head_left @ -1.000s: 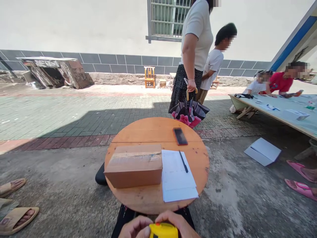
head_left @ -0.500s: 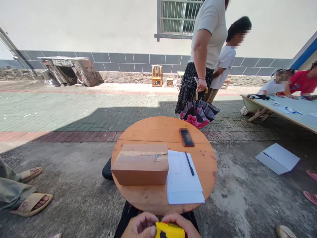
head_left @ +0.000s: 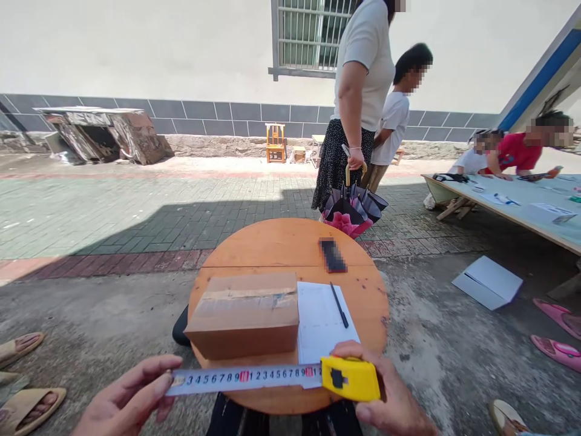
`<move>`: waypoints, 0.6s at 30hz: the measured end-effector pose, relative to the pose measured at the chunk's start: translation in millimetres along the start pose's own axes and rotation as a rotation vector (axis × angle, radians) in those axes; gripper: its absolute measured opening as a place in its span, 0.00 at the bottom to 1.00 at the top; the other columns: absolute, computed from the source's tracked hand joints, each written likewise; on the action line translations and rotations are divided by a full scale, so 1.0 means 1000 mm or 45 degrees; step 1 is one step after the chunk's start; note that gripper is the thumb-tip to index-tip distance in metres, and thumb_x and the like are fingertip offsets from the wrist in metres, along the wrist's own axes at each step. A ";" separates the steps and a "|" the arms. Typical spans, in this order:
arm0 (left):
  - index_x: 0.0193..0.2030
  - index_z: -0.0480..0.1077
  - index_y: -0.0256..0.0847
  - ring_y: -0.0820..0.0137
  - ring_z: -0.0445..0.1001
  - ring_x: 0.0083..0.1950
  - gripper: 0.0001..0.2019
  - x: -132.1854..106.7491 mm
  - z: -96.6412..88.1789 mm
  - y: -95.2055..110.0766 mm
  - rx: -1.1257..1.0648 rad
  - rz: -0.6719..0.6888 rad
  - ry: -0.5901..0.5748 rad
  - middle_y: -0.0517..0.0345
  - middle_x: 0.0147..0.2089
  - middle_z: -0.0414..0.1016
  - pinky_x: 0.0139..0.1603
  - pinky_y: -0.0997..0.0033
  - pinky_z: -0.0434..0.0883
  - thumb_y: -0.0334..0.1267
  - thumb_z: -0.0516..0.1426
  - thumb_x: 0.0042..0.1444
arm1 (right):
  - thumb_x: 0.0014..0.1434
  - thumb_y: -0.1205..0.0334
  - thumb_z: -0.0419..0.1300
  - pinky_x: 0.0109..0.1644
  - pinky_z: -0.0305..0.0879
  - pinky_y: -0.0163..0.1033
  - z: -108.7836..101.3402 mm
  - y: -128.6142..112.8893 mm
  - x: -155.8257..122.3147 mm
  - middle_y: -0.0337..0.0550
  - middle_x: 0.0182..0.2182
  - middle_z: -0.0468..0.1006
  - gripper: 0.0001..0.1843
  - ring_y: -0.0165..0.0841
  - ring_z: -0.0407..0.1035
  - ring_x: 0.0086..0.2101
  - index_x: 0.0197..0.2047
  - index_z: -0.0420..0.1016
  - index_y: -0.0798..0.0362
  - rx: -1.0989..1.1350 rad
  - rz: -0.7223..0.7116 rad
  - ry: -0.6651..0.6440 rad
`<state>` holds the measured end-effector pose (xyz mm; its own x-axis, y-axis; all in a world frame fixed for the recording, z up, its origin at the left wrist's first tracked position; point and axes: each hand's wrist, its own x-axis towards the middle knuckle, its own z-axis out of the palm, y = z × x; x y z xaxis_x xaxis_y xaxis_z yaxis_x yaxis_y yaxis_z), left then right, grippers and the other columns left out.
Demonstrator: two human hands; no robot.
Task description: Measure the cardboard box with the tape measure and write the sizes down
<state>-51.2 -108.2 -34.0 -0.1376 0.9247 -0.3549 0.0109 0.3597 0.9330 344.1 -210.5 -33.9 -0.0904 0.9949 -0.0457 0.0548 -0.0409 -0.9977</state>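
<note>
My right hand [head_left: 394, 393] is wrapped round the yellow case of a tape measure [head_left: 356, 378]. From the case a white blade [head_left: 263, 378] stretches leftward, its numbers facing me, to just past the second red mark. My left hand [head_left: 136, 390] pinches the blade's free end between thumb and fingers. The blade hangs level in front of a closed, taped cardboard box [head_left: 247, 312] and does not clearly touch it. Beside the box lie white sheets of paper [head_left: 318, 315] with a black pen [head_left: 339, 306] on them.
A round wooden table [head_left: 254, 242] stands before me, with a phone [head_left: 333, 254] near its far edge. Behind it a person holds a folded umbrella [head_left: 354, 209]. At right is a long table [head_left: 512, 203] with people; a white folded board [head_left: 488, 283] lies on the ground.
My hands have risen and moved apart, and the blade has been drawn out of the tape measure between them. The view has turned slightly to the right.
</note>
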 end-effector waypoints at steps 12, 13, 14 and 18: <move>0.35 0.79 0.41 0.71 0.69 0.27 0.23 0.075 0.021 0.071 0.030 0.350 0.057 0.60 0.26 0.75 0.26 0.75 0.68 0.55 0.69 0.34 | 0.45 0.48 0.69 0.34 0.65 0.37 -0.044 -0.053 0.100 0.46 0.39 0.77 0.28 0.38 0.70 0.35 0.48 0.76 0.52 -0.224 -0.052 0.086; 0.36 0.79 0.40 0.71 0.69 0.27 0.23 0.081 0.024 0.072 0.080 0.366 0.032 0.60 0.25 0.75 0.26 0.76 0.68 0.55 0.69 0.36 | 0.46 0.48 0.68 0.34 0.65 0.37 -0.048 -0.056 0.108 0.45 0.39 0.77 0.27 0.38 0.70 0.36 0.48 0.75 0.52 -0.243 -0.043 0.057; 0.37 0.78 0.40 0.71 0.68 0.27 0.24 0.086 0.027 0.072 0.131 0.380 0.015 0.60 0.25 0.75 0.26 0.76 0.68 0.55 0.68 0.38 | 0.47 0.48 0.68 0.35 0.65 0.36 -0.051 -0.059 0.115 0.45 0.38 0.77 0.27 0.37 0.70 0.36 0.48 0.75 0.53 -0.260 -0.037 0.028; 0.39 0.77 0.38 0.70 0.69 0.27 0.25 0.097 0.036 0.067 0.304 0.415 -0.001 0.60 0.24 0.74 0.27 0.74 0.69 0.57 0.65 0.42 | 0.48 0.47 0.67 0.34 0.64 0.34 -0.061 -0.064 0.135 0.43 0.35 0.77 0.24 0.35 0.69 0.34 0.44 0.76 0.53 -0.280 0.019 -0.046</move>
<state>-27.8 10.2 -8.0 -0.0877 0.9952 -0.0429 0.2839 0.0662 0.9566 388.9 -68.4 26.8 -0.1229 0.9902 -0.0664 0.2712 -0.0309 -0.9620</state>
